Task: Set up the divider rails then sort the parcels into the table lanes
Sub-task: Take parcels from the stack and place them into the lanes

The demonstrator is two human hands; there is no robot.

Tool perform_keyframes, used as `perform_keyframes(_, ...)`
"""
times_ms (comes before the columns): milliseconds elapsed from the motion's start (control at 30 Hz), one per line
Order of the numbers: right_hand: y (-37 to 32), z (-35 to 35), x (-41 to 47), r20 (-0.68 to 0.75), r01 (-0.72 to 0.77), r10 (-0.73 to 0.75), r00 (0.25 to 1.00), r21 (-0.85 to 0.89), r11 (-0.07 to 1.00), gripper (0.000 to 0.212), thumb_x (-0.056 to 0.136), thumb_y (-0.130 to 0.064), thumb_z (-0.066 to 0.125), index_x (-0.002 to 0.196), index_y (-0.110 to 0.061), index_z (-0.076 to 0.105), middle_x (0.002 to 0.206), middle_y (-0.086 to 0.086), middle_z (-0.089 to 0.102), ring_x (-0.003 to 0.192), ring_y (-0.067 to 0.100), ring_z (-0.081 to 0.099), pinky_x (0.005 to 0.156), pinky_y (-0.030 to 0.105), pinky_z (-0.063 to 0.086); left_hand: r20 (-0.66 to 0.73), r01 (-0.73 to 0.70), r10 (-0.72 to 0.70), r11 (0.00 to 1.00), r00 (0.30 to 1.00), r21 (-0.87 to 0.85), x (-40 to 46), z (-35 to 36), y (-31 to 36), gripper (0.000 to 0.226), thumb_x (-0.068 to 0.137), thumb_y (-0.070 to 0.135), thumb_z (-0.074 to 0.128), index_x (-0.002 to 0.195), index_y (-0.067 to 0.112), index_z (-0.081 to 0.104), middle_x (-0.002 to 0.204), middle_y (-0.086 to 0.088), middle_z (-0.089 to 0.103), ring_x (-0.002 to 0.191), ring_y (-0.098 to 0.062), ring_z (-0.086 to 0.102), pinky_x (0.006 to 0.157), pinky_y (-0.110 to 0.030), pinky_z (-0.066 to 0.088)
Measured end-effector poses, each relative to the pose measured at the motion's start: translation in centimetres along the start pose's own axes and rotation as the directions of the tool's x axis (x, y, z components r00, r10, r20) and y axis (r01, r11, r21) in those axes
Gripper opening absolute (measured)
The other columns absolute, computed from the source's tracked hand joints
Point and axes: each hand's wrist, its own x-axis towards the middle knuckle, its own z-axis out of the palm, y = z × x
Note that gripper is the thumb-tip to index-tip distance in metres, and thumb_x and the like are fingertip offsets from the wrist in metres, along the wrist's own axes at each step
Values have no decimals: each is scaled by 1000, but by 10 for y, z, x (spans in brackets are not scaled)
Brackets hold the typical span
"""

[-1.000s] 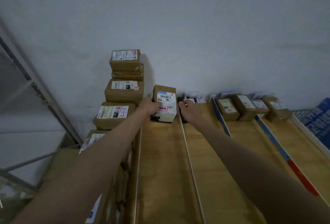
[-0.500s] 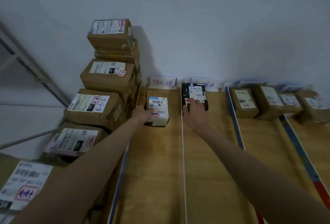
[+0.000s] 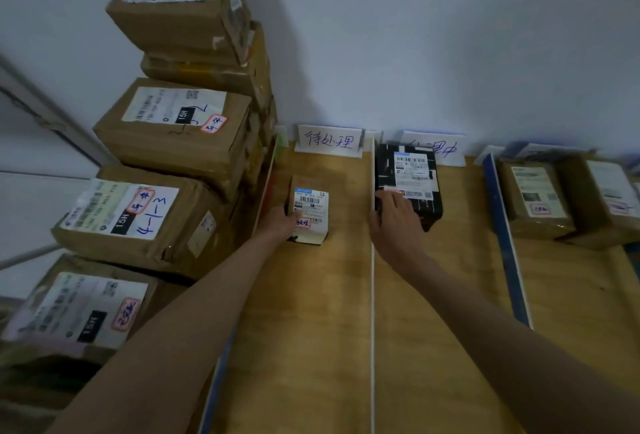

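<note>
A small brown parcel (image 3: pixel 310 205) with a white label lies in the leftmost lane of the wooden table (image 3: pixel 304 347). My left hand (image 3: pixel 281 224) grips it from its left side, thumb on the label. A black parcel (image 3: pixel 412 177) lies in the second lane, close to the wall. My right hand (image 3: pixel 394 220) rests on its near left corner, fingers laid over the top. A thin white divider rail (image 3: pixel 373 295) runs between the two lanes. A blue divider rail (image 3: pixel 506 246) bounds the second lane on the right.
A tall stack of brown parcels (image 3: pixel 173 135) stands left of the table against the wall. Handwritten lane signs (image 3: pixel 329 141) lean on the wall at the lane heads. Two brown parcels (image 3: pixel 535 201) sit in the lanes on the right. A rail (image 3: pixel 264 194) edges the table's left side.
The small parcel stood on end near the wall a second ago; it now lies flat in its lane, farther from the wall. My view has tilted down. Both hands stay on their parcels.
</note>
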Motion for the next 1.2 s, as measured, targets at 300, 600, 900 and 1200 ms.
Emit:
perform_keyframes(300,-7,7,19,49,26,-26,998,-10,1000,41,101,-22,42,140,-10,43,134,8,50,124,21,46,105,38,42,-150,-262,464,706,873,657,-17,28,-16,54,101,31,44,151,17,30,157,-4,26,140,-25,32,112,-45,35)
perform_keyframes(600,-12,15,37,34,12,-10,999,-58,998,45,100,-23,40,143,-11,40,145,7,44,137,22,36,116,38,30,-74,-201,410,586,909,785,11,30,4,69,99,53,38,155,16,20,162,-5,18,146,-25,22,119,-42,22)
perform_keyframes(900,13,-7,41,-19,-64,63,998,-70,996,48,103,-30,37,148,-12,35,154,8,36,145,23,28,121,41,22,-49,-167,378,517,925,840,49,10,23,67,99,51,34,153,12,23,161,-9,20,146,-29,25,121,-48,13)
perform_keyframes(1200,25,-28,33,-44,-89,84,995,-119,989,52,104,-34,35,151,-11,31,155,9,33,147,24,25,122,40,21,0,-193,376,477,927,858,53,-3,33,67,100,51,33,155,14,20,162,-9,15,148,-30,18,122,-50,11)
